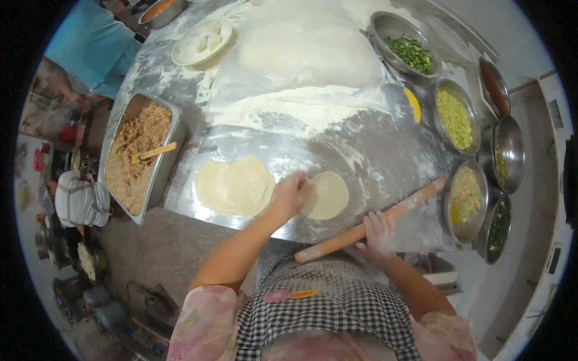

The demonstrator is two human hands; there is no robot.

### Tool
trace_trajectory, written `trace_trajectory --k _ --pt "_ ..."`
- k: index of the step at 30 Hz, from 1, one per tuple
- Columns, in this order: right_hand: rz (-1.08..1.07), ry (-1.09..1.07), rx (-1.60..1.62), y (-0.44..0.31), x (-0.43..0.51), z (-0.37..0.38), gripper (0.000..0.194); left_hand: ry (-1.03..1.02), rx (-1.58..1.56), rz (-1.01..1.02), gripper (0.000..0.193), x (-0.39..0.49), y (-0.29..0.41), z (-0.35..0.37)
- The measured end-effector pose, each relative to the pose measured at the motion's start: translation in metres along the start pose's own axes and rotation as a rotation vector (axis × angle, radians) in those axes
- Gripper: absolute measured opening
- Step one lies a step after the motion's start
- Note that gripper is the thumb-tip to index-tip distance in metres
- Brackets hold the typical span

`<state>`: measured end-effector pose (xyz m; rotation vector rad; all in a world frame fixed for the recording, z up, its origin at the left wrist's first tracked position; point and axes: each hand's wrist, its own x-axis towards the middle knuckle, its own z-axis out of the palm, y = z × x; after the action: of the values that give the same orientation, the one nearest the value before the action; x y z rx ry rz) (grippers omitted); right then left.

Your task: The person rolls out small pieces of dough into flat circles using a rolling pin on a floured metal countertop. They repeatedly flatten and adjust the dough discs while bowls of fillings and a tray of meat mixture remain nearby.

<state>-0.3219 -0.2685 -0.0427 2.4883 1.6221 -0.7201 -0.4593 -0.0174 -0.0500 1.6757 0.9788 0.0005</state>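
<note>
My left hand (pixel 290 193) pinches the left edge of a thin, round dough wrapper (pixel 328 196) near the front of the metal table. Under my right hand (pixel 378 237), a long wooden rolling pin (pixel 408 196) lies slantwise across the table's front edge, its near end over my apron. The right fingers rest over the pin; the thumb is below it. To the left of my left hand, several flat dough rounds (pixel 232 186) overlap in a pile on the metal. Part of the wrapper's left edge is hidden by my left fingers.
A deep metal tray of filling (pixel 177 128) with a wooden spatula (pixel 156 152) stands left. Steel bowls (pixel 477 221) of chopped fillings line the right side, near a yellow-handled scraper (pixel 412 105). A large floured dough sheet (pixel 307 49) and a plate (pixel 179 48) lie farther back. Two people stand left.
</note>
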Motion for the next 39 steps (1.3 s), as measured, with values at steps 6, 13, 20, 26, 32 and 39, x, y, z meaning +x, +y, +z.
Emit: trace_trajectory --k 6,13,20,26,32,39 --pt "-0.114 0.411 -0.087 -0.018 0.149 -0.060 0.071 -0.013 0.512 0.220 0.035 0.013 0.016 -0.001" --pt "-0.235 0.289 -0.148 -0.024 0.065 -0.026 0.070 0.090 0.656 0.485 0.029 0.003 0.006 -0.001" --pt "-0.350 0.286 -0.144 0.015 0.031 -0.019 0.060 0.064 0.662 0.156 0.035 -0.020 0.040 -0.132" --pt "-0.355 0.389 -0.063 -0.003 0.079 -0.046 0.061 0.582 0.621 0.229 0.038 0.070 0.071 -0.301" --pt "-0.272 0.236 -0.110 0.004 0.107 -0.054 0.062 0.716 0.659 0.254 0.046 0.223 0.070 -0.385" --pt "-0.358 0.478 -0.125 0.009 0.146 -0.052 0.061 0.583 1.122 0.209 0.048 0.363 0.040 -0.423"
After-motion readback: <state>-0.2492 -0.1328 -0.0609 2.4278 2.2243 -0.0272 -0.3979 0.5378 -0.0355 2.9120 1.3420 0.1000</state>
